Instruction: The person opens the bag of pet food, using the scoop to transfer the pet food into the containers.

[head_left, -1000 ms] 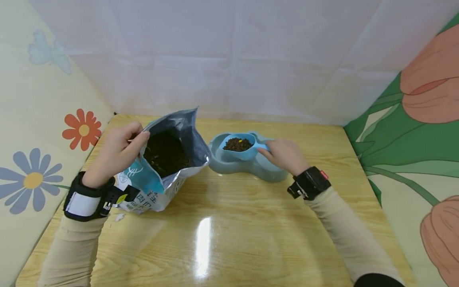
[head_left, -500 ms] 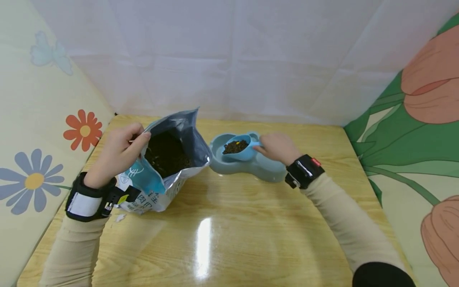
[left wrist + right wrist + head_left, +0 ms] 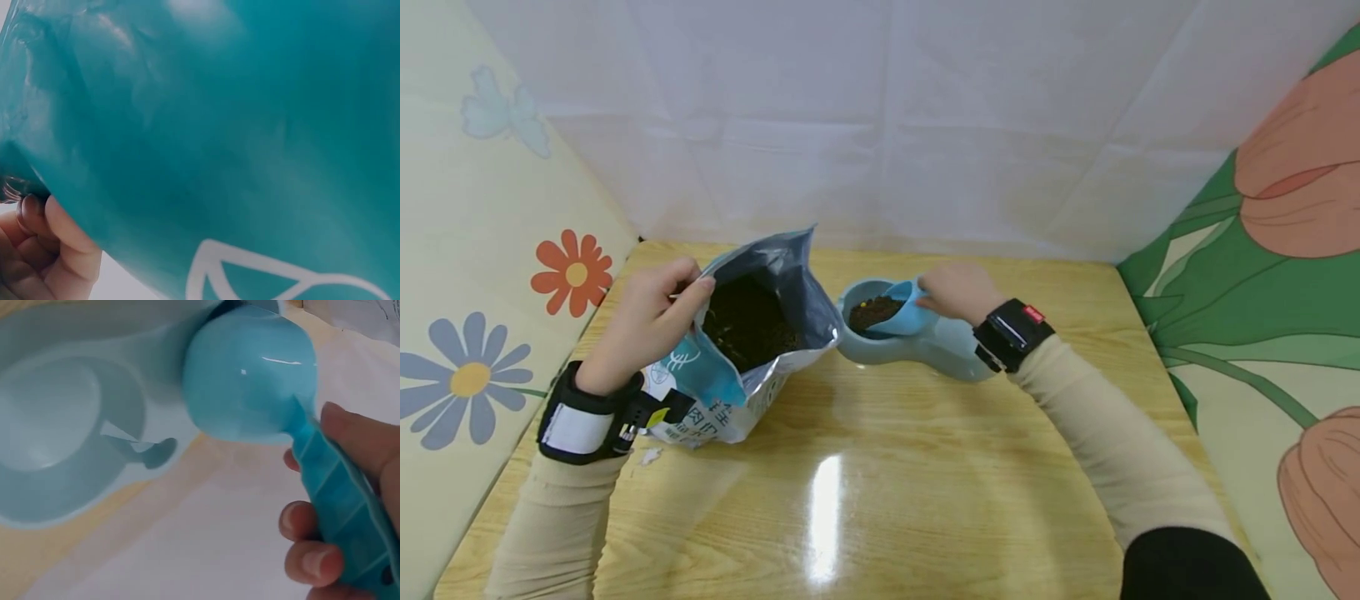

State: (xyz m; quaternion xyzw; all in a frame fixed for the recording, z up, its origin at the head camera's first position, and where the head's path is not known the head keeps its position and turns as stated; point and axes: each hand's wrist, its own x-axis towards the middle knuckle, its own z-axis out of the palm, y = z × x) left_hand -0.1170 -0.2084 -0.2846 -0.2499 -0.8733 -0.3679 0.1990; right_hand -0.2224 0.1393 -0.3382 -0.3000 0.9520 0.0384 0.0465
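My left hand (image 3: 658,317) pinches the near-left edge of an upright, opened foil bag (image 3: 711,417), blue and white outside, silver inside. Dark brown pellets (image 3: 748,325) lie deep in it. In the left wrist view the bag's teal face (image 3: 237,144) fills most of the picture, with the fingers (image 3: 69,250) at its edge. My right hand (image 3: 961,292) grips the handle (image 3: 340,500) of a light blue scoop (image 3: 910,315), tilted mouth-left over the left bowl of a grey-blue double pet bowl (image 3: 955,350). Brown kibble (image 3: 874,312) with a yellow piece lies at the scoop's mouth, over that bowl.
All of this stands on a glossy wooden table (image 3: 895,467). A small white scrap (image 3: 651,455) lies by the bag's base. A white sheet (image 3: 880,133) hangs behind, and flower-printed panels (image 3: 1240,333) stand at both sides.
The scoop has moved left and tipped from level to mouth-down-left, its kibble sliding forward toward the left bowl. My left hand and the bag have stayed in place.
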